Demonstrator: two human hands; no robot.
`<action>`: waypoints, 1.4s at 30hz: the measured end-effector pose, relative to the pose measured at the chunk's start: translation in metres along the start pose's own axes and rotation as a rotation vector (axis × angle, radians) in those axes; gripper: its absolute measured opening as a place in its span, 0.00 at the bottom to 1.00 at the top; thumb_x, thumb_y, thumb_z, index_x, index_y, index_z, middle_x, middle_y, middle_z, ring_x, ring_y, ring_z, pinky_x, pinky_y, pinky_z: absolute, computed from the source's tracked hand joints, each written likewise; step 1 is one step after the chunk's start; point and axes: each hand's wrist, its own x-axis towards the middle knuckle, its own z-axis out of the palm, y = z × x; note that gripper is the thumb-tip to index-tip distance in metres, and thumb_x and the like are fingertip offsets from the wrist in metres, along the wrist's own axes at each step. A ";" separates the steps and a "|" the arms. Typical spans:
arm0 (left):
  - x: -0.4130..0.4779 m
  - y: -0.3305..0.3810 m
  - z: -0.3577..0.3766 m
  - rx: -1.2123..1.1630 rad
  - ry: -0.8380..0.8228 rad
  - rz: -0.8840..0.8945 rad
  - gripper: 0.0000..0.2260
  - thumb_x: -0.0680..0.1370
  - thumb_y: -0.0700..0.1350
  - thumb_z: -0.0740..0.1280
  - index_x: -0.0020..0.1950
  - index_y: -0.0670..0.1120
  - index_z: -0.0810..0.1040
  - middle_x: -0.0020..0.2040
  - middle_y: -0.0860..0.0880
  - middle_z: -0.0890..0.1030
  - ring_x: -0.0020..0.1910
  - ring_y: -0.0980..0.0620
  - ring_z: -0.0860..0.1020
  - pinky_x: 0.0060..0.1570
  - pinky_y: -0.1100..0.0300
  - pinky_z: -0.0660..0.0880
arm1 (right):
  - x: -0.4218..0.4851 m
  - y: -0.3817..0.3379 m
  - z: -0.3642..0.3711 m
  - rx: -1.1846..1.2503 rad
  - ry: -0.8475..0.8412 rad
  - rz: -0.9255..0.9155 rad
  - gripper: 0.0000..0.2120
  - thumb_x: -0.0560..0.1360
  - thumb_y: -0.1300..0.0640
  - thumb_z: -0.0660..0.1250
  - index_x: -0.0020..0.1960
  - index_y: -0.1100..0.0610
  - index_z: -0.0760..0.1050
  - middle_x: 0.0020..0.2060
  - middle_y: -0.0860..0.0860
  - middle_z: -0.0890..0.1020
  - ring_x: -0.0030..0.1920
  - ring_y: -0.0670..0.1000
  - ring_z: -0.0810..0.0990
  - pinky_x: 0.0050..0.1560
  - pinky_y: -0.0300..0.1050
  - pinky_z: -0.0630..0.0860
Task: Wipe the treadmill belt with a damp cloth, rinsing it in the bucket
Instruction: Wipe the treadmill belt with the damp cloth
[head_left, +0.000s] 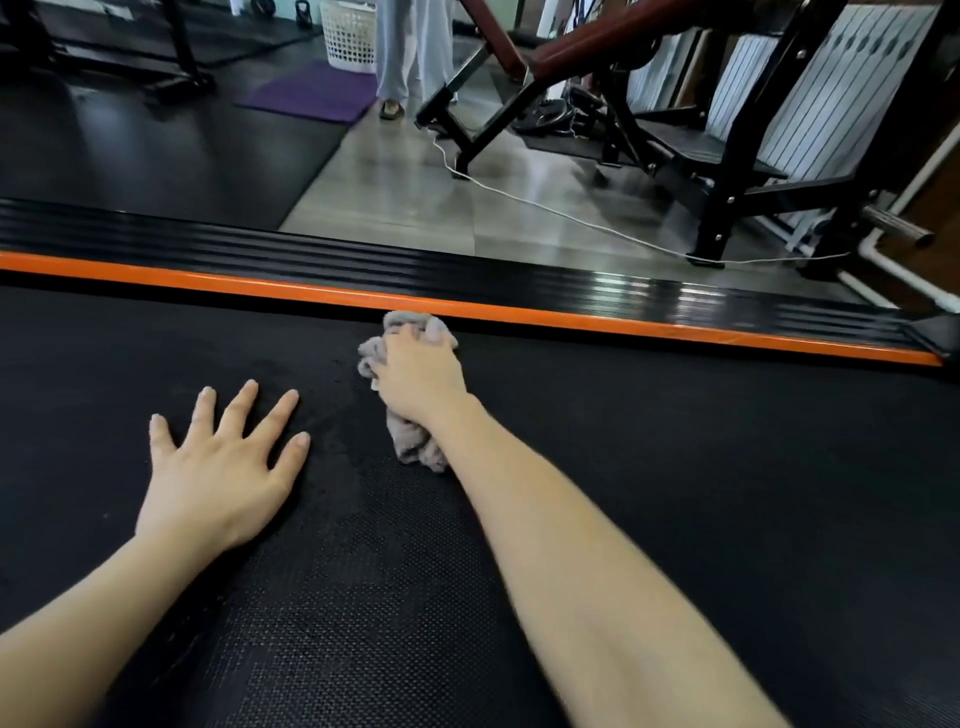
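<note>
The black textured treadmill belt (675, 467) fills the lower part of the head view. My right hand (418, 371) grips a bunched grey cloth (415, 447) and holds it against the belt, close to the far orange edge strip (519, 312). A damp, darker streak runs on the belt just left of the cloth. My left hand (218, 473) lies flat on the belt with its fingers spread, to the left of the cloth and apart from it. No bucket is in view.
Beyond the orange strip runs a ribbed black side rail (363, 267). Past it, a black weight bench frame (727, 171) stands at the right, with a white cable (571, 215) across the grey floor. A person's legs (405, 52), a white basket (349, 34) and a purple mat (311, 93) are farther back.
</note>
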 end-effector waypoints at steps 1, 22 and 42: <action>-0.001 -0.001 0.000 -0.011 -0.004 0.001 0.33 0.70 0.66 0.32 0.76 0.62 0.43 0.79 0.51 0.47 0.77 0.45 0.44 0.71 0.39 0.44 | -0.006 0.010 -0.004 0.008 -0.042 -0.019 0.20 0.79 0.51 0.59 0.67 0.60 0.66 0.64 0.57 0.70 0.65 0.61 0.66 0.60 0.52 0.66; -0.003 0.003 0.004 -0.020 0.016 0.004 0.28 0.77 0.64 0.38 0.77 0.60 0.46 0.79 0.49 0.47 0.77 0.42 0.43 0.71 0.37 0.43 | -0.068 0.075 -0.038 0.018 0.009 0.188 0.19 0.79 0.54 0.57 0.69 0.58 0.64 0.59 0.50 0.75 0.67 0.56 0.69 0.74 0.58 0.48; -0.132 -0.011 -0.073 -0.771 -0.033 -0.080 0.15 0.80 0.53 0.58 0.63 0.50 0.77 0.62 0.50 0.78 0.62 0.48 0.74 0.57 0.58 0.67 | -0.331 -0.039 -0.073 0.683 -0.008 0.100 0.20 0.76 0.46 0.65 0.68 0.42 0.70 0.52 0.27 0.76 0.59 0.39 0.74 0.65 0.40 0.66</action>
